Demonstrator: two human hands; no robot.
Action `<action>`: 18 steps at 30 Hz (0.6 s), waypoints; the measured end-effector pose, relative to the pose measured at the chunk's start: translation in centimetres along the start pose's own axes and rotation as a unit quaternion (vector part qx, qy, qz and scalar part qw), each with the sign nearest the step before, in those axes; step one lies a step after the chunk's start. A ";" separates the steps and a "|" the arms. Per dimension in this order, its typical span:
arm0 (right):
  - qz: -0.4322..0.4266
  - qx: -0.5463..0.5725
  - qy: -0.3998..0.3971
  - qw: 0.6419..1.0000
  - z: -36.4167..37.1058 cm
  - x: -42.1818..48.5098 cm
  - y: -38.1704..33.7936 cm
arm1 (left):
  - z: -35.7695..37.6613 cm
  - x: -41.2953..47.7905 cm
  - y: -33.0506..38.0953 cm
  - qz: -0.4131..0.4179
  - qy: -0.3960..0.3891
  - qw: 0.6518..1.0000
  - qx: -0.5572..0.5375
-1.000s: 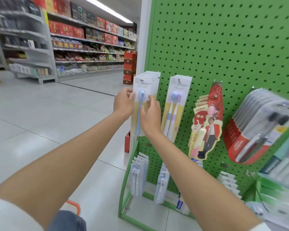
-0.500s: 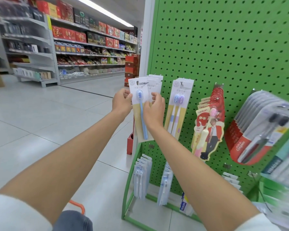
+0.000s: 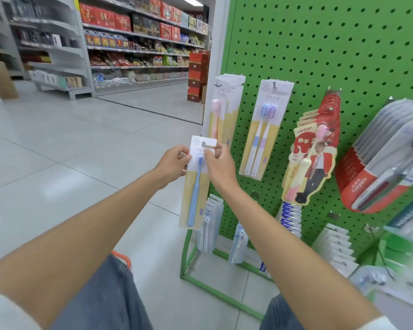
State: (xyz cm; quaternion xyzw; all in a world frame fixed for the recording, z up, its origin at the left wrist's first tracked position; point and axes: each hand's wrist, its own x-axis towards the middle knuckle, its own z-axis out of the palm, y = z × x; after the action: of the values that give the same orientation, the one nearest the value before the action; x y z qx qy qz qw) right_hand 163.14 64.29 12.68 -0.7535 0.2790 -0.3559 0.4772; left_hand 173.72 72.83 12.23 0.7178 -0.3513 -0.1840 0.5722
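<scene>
A carded blue toothbrush pack (image 3: 196, 186) hangs between my hands, away from the green pegboard (image 3: 320, 55) and below its hook. My left hand (image 3: 173, 163) pinches the pack's upper left edge. My right hand (image 3: 218, 163) pinches its upper right edge near the hang hole. On the hook above, the same stack of packs (image 3: 224, 110) shows a pink toothbrush in front.
Further packs hang to the right: a two-brush pack (image 3: 262, 129), red canban packs (image 3: 312, 151) and red Colgate packs (image 3: 379, 167). Lower hooks carry more toothbrushes (image 3: 210, 225). The rack's green base frame (image 3: 215, 289) sits on the tiled floor. Stocked shelves (image 3: 134, 44) line the aisle behind.
Both hands lifted the blue toothbrush pack off its hook and brought it down and toward me. A pink toothbrush pack is now at the front of the stack.
</scene>
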 end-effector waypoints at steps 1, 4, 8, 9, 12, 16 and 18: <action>0.014 0.003 -0.005 1.000 -0.2 -0.4 0.8 | 0.2 -0.1 -0.8 -0.009 -0.023 1.000 0.008; 0.038 0.004 -0.016 0.999 -0.5 -1.6 3.3 | 1.1 -0.3 -3.0 -0.036 -0.093 0.995 0.029; 0.062 0.050 -0.008 0.997 -0.8 -2.5 6.0 | 2.4 -1.0 -4.9 -0.066 -0.147 0.987 0.005; 0.074 0.068 -0.004 0.995 -0.9 -2.6 6.9 | 2.6 -1.1 -5.4 -0.074 -0.159 0.985 -0.005; 0.121 0.088 -0.011 0.989 -1.2 -3.0 8.8 | 3.6 -1.3 -6.6 -0.083 -0.173 0.981 -0.012; 0.166 0.110 -0.003 0.980 -1.4 -2.3 9.1 | 4.9 -0.7 -6.3 -0.085 -0.150 0.985 -0.021; 0.167 0.117 -0.010 0.979 -1.5 -2.0 8.9 | 5.1 -0.5 -6.0 -0.091 -0.134 0.986 -0.041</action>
State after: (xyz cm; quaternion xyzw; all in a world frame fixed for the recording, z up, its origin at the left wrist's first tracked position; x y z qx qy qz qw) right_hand 160.02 61.57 4.37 -0.6391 0.3523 -0.2941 0.6172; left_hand 171.73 70.29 5.01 0.6918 -0.3500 -0.3439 0.5299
